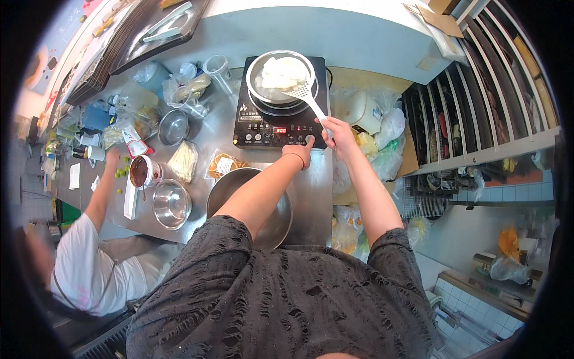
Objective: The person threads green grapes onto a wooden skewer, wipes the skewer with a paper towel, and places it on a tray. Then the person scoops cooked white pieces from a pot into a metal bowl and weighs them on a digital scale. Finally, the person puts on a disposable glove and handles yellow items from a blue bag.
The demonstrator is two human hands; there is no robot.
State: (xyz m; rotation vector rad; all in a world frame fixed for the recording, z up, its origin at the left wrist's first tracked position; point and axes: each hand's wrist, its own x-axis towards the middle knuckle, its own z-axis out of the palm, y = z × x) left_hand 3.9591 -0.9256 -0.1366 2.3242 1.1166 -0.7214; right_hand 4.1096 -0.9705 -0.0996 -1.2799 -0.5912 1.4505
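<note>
A black induction cooker [281,130] stands on the steel worktop in front of me, its red display lit. On it is a round steel pot [250,75] with a soft white mass [282,72] inside, whose kind I cannot make out. My right hand [339,137] is closed round the handle of a white slotted spoon [304,91]. The spoon's perforated head rests against the white mass at the pot's right side. My left hand [297,155] holds nothing; its outstretched index finger touches a round button at the cooker's front right.
Below my left forearm sits a large steel bowl [218,200]. Left of it are a smaller steel bowl [171,204], a tub of dark brown paste [140,172] and packaged food [225,164]. A co-worker's arm [103,194] reaches in at left. Bags [388,134] crowd the right.
</note>
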